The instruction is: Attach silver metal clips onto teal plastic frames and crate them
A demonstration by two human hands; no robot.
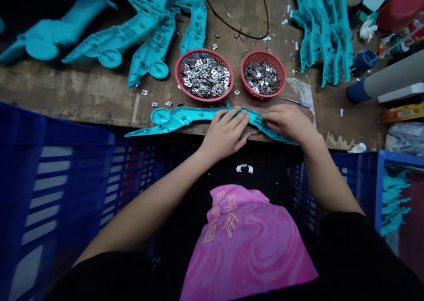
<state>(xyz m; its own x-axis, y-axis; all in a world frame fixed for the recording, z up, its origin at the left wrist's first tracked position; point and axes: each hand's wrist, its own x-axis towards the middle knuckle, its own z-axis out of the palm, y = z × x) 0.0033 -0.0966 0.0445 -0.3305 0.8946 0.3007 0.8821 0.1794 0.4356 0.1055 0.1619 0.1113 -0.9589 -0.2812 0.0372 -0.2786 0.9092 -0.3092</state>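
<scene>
A long teal plastic part (185, 117) lies along the front edge of the wooden bench. My left hand (227, 132) rests flat on its middle, fingers pressing down on it. My right hand (288, 123) grips the part's right end with curled fingers. Just behind the part stand two red mesh baskets, the left basket (204, 76) and the right basket (263, 74), both filled with small shiny metal pieces.
Piles of teal plastic parts (155, 31) lie at the back left, and a stacked row (323, 31) at the back right. A small screwdriver (296, 101) lies by the right basket. Blue crates (56, 177) flank my lap on both sides. Loose metal bits dot the bench (82, 93).
</scene>
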